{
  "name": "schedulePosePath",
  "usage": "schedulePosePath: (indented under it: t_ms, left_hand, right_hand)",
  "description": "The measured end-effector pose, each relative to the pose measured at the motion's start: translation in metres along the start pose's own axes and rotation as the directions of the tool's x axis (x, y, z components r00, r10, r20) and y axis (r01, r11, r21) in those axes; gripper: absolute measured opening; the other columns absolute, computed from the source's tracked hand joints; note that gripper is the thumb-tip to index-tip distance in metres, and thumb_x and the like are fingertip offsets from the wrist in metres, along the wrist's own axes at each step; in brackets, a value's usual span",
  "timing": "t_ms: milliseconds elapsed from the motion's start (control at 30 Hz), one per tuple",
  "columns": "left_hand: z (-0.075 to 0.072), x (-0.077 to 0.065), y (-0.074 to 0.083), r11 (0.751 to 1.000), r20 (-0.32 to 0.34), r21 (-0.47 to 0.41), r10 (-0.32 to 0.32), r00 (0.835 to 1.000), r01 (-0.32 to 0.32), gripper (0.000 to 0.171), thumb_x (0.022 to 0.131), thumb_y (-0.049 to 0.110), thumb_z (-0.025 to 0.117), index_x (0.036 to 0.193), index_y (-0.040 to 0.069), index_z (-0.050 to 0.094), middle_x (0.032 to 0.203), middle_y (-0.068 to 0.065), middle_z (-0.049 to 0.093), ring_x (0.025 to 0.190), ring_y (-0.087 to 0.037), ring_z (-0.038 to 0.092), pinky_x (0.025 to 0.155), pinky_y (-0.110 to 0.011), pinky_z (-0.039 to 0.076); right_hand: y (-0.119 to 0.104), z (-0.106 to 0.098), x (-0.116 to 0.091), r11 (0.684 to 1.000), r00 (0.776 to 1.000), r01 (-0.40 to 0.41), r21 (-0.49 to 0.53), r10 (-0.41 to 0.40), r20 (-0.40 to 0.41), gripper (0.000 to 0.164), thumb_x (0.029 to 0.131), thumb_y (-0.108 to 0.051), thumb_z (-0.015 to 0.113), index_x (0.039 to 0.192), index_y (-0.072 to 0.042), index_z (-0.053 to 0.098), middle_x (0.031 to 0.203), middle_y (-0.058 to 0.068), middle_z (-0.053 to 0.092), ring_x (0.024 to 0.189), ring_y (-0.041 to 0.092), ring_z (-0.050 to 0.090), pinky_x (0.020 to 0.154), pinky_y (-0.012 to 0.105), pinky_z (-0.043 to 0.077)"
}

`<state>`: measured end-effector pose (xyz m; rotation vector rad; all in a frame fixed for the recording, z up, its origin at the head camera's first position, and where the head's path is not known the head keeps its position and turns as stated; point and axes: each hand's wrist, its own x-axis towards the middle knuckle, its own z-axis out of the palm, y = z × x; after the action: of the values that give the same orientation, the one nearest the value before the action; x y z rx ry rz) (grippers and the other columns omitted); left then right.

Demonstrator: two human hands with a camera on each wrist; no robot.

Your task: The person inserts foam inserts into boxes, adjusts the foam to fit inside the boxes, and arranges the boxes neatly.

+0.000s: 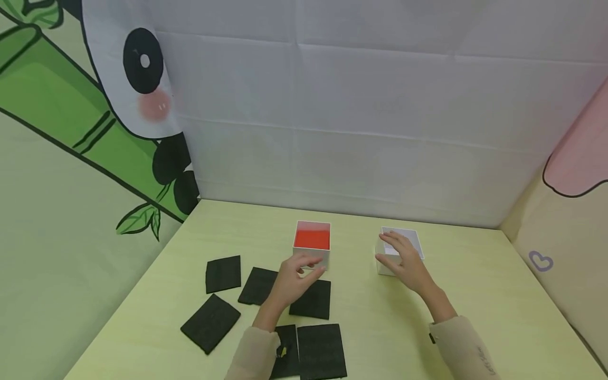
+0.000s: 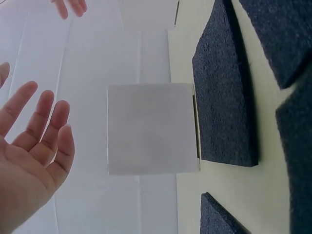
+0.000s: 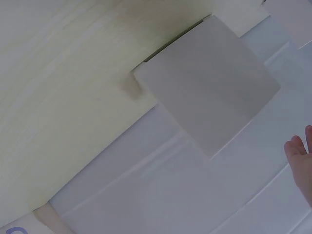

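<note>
Fingers (image 2: 46, 127) of the left hand (image 1: 292, 279) are held straight and relaxed, grasping nothing, just in front of the white box with the red inside (image 1: 312, 244), which stands near the middle of the pale green table (image 1: 475, 295). In the left wrist view a gap is seen between palm and box wall (image 2: 152, 127). The right hand (image 1: 402, 261) is spread loosely over the near edge of the plain white box (image 1: 404, 240), set well apart to the right; whether it is touched cannot be told. Six black foam squares are laid about the left hand: one (image 1: 312, 300) lies partly under it, just behind the red box; another (image 1: 256, 285) beside it; two (image 1: 223, 273) (image 1: 210, 322) further left; two (image 1: 321, 351) (image 1: 287, 351) nearest the sleeve (image 1: 254, 353). A white cloth backdrop (image 1: 370, 116) is hung behind.
</note>
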<state>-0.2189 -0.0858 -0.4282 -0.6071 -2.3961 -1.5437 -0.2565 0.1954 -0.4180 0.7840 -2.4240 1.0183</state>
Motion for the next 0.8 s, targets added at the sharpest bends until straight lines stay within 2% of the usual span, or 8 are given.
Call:
schedulePosePath:
  t_ms: [267,500,633,800]
  left_hand:
    - [0.003,-0.005,0.005,1.0,0.012,0.005,0.005,1.0,-0.006,0.026,0.082,0.019,0.065,0.105,0.006,0.067,0.094,0.001,0.061,0.086,-0.024,0.055,0.069,-0.039,0.045]
    - [0.006,-0.008,0.006,1.0,0.043,0.002,-0.009,0.999,0.009,0.026,0.083,0.021,0.064,0.105,0.006,0.067,0.096,-0.009,0.061,0.087,-0.027,0.054,0.067,-0.029,0.045]
    - [0.007,-0.01,0.007,1.0,0.053,-0.011,-0.013,0.999,0.013,0.027,0.084,0.022,0.064,0.104,0.005,0.066,0.096,-0.008,0.061,0.088,-0.027,0.055,0.067,-0.029,0.045]
    - [0.007,-0.011,0.011,1.0,0.063,-0.015,-0.022,0.998,0.023,0.027,0.084,0.023,0.064,0.104,0.006,0.067,0.097,-0.008,0.062,0.088,-0.024,0.056,0.068,-0.031,0.045]
  right_hand:
    - [0.017,-0.015,-0.012,0.998,0.997,-0.063,-0.017,0.062,-0.037,0.045,0.078,-0.009,0.068,0.118,0.005,0.054,0.121,0.022,0.047,0.115,0.038,0.038,0.089,0.055,0.03]
    - [0.03,-0.025,-0.02,0.995,0.993,-0.094,-0.027,0.092,-0.07,0.041,0.078,-0.004,0.067,0.114,0.009,0.054,0.117,0.026,0.049,0.112,0.042,0.039,0.088,0.058,0.029]
    - [0.038,-0.031,-0.023,0.987,0.985,-0.16,-0.019,0.158,-0.076,0.039,0.081,-0.005,0.064,0.115,0.01,0.053,0.116,0.027,0.049,0.11,0.043,0.041,0.087,0.057,0.03]
    - [0.046,-0.038,-0.026,0.968,0.968,-0.252,-0.016,0.251,-0.022,0.041,0.086,-0.013,0.06,0.119,0.009,0.049,0.119,0.028,0.046,0.111,0.044,0.039,0.083,0.058,0.034]
